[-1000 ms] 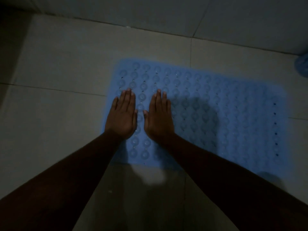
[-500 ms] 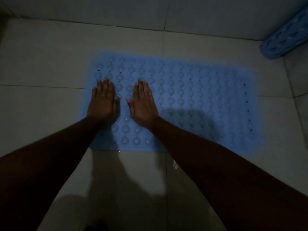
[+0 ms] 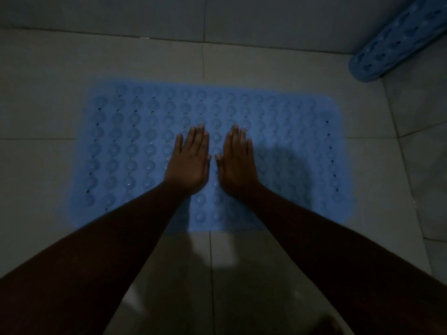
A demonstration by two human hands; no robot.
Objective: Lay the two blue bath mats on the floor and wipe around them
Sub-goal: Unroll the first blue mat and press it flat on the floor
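Blue bath mat (image 3: 278, 131) with rows of round bumps and small dark holes; pale grey floor tiles (image 3: 43, 180).

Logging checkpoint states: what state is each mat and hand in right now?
Flat blue mat: unrolled, lying flat on the tiled floor.
Rolled blue mat: rolled up at far right, not yet laid.
Left hand: open, fingers straight, palm down on the flat blue mat.
Right hand: open, fingers straight, palm down beside it.
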